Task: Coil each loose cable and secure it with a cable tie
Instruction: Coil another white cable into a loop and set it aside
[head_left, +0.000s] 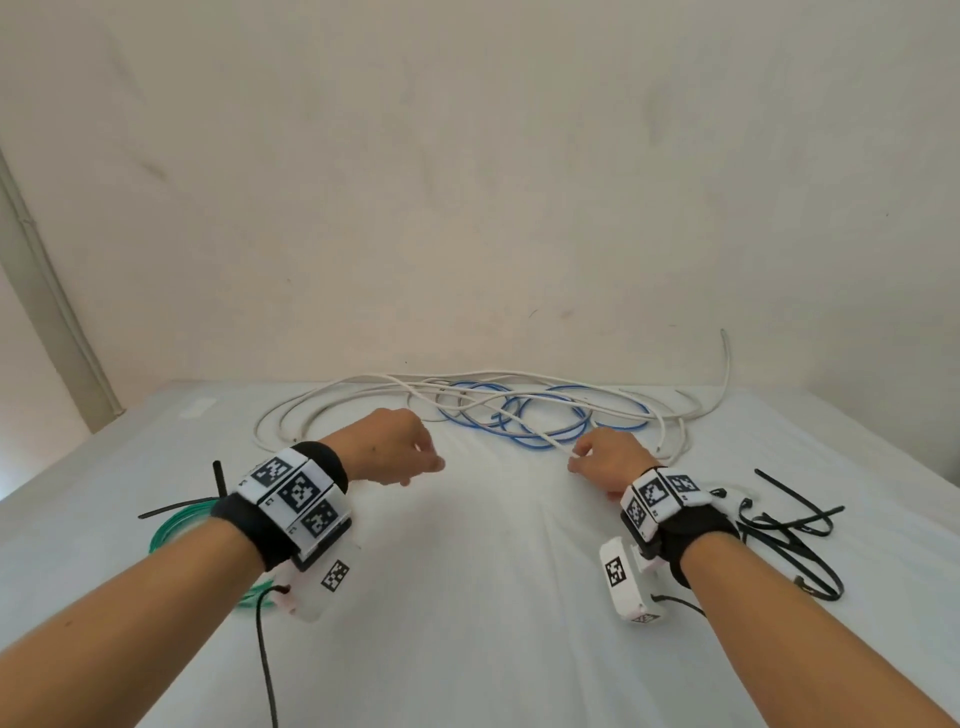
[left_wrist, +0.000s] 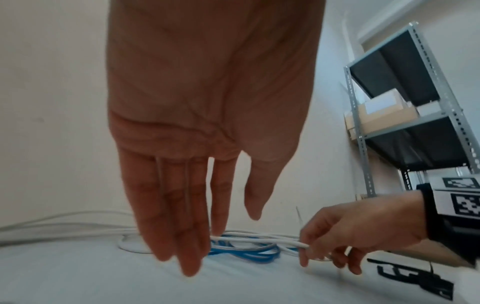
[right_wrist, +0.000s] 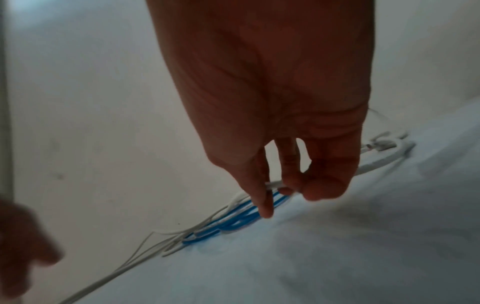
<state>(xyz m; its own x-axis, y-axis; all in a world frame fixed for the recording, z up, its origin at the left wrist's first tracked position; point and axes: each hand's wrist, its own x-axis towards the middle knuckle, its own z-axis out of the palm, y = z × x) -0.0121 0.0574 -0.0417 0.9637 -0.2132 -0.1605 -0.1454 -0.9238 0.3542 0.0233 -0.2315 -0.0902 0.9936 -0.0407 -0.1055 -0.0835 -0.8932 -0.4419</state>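
Pinching white cable (left_wrist: 259, 239), left-wrist view only.

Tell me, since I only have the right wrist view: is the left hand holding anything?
Observer: No. The left hand is open with its fingers straight and holds nothing. Only the right hand pinches the white cable.
Operator: Where are the spare ties?
Observer: A loose pile of black cable ties lies on the table, to the right of the right hand.
Operator: Is any cable coiled already?
Observer: Yes. A green cable lies coiled beside the left forearm, with the ends of a black tie sticking out from it.
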